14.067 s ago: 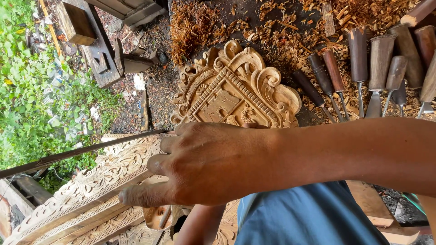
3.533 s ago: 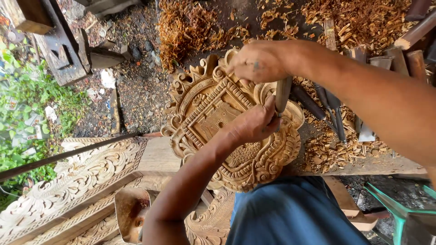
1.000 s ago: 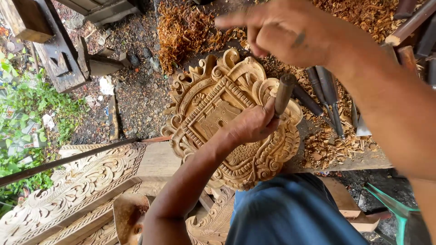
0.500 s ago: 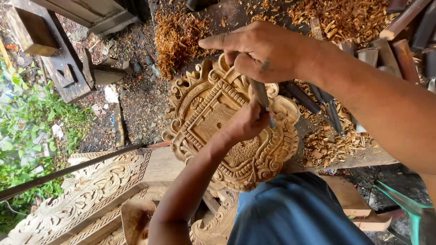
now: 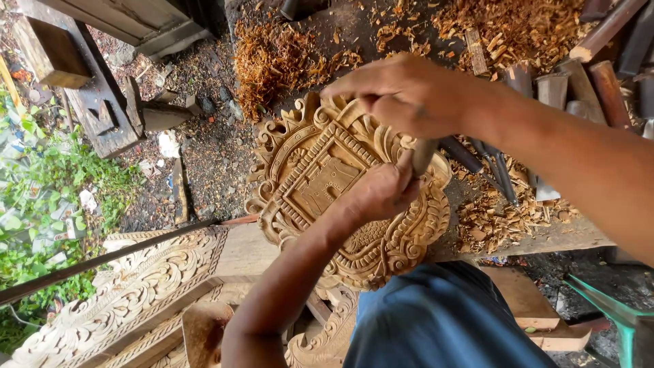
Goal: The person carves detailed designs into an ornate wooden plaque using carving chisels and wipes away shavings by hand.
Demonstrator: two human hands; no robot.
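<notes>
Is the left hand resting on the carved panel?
Yes, the left hand lies on the carved panel, gripping a chisel handle against it.

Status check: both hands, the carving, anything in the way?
Left hand grips chisel handle on the carved wooden crest. Right hand hovers just above, fingers pinched. Wood shavings and spare chisels lie beside it, none blocking.

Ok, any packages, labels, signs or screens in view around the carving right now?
None that can be made out.
Litter: pale scraps among the green plants at left, too small to tell whether any is packaging.
Carved wooden plaque: centre, under both hands, bare wood, no label.
Chisels: upper right among wood shavings, wooden handles, no stickers showing.
</notes>
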